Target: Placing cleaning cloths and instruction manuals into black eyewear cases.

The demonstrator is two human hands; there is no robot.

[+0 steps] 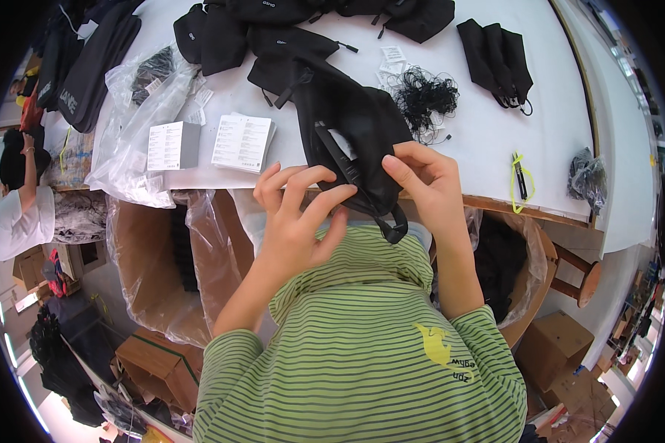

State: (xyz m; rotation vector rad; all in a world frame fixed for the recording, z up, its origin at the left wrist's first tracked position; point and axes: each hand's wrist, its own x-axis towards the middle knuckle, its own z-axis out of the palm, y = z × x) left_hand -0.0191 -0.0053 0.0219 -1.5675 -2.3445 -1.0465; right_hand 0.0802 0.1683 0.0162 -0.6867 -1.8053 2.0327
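A black fabric zip pouch (380, 122) hangs with its mouth spread at the table's front edge, directly before me. My left hand (292, 218) pinches the near left rim, with the other fingers curled. On the right rim, my right hand (432, 184) grips the fabric between thumb and fingers. Inside the mouth a dark strip with small print (340, 155) and a pale patch show; the pouch's bottom is hidden. A black loop (394, 227) dangles from its near end.
Beyond lie several black pouches (281, 44), a tangle of black cords (425, 100), two stacks of white printed cards (244, 144) and a clear plastic bag (118, 148). Thread snips (521, 181) on yellow cord lie right. Lined cartons (151, 266) stand below the edge; another person is far left.
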